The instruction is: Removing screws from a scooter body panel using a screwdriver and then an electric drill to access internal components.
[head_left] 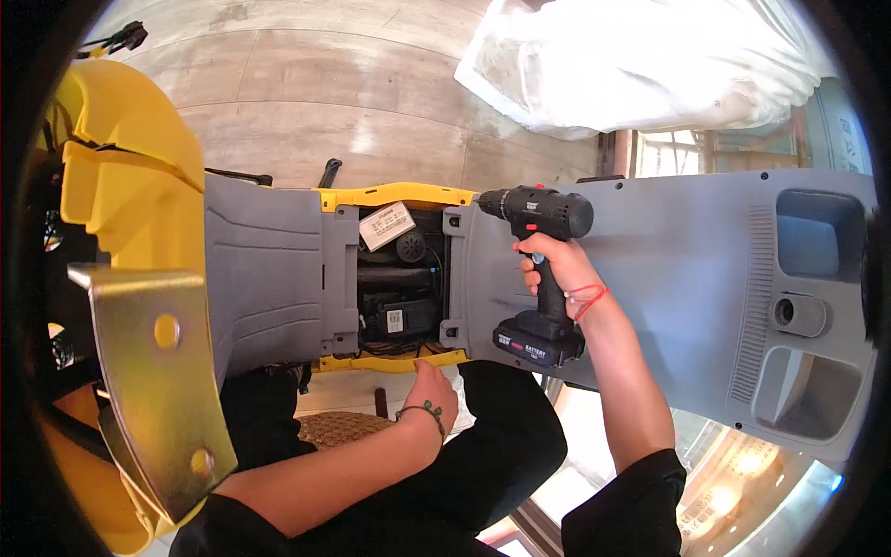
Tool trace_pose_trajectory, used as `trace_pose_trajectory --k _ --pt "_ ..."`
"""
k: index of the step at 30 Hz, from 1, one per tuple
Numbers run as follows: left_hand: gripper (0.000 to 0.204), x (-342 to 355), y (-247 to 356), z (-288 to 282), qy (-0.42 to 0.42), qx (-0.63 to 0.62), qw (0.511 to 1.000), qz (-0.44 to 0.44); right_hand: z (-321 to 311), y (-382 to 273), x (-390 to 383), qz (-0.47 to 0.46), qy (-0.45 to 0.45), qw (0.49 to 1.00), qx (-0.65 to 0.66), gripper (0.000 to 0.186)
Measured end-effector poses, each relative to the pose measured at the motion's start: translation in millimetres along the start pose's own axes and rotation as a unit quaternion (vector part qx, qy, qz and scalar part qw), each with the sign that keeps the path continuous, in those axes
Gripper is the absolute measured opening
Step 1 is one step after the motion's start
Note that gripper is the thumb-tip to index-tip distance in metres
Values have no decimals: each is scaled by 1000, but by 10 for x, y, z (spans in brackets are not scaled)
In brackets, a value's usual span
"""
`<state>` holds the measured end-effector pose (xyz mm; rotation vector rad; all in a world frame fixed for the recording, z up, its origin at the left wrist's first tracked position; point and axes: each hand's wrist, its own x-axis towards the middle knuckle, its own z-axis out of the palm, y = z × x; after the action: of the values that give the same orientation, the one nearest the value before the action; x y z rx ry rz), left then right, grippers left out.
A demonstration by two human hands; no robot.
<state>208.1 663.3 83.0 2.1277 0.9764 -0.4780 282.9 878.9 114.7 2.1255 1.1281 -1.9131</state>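
A black cordless drill (pixel 538 213) is gripped by its handle in my right hand (pixel 560 263), with the index finger near the trigger. Its chuck points left, and a battery pack (pixel 540 340) forms its base. The drill is over a grey panel of a scooter-like vehicle body (pixel 640 269). My left hand (pixel 432 394) is beside the lower yellow frame rail (pixel 390 361), its fingers mostly hidden. Between the hands lies an open compartment (pixel 394 278) with black parts and cables. A white labelled card or box (pixel 386 226) sits at its upper left.
A bent metal bracket (pixel 158 371) and yellow body panels (pixel 139 139) stand at the left. Clear plastic wrapping (pixel 640 65) lies at the upper right, over the wood-look floor (pixel 325 84). Recessed trays (pixel 807 395) are in the panel's right end. A woven seat (pixel 339 426) shows below.
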Motion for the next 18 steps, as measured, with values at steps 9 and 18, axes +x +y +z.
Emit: trace_pose_trajectory --k 9,18 --pt "36 9 26 -39 2 -9 1000 18 34 -3 145 12 -2 999 -41 15" --pt "39 -45 30 -42 -13 -9 999 28 25 27 181 34 -7 999 -7 16"
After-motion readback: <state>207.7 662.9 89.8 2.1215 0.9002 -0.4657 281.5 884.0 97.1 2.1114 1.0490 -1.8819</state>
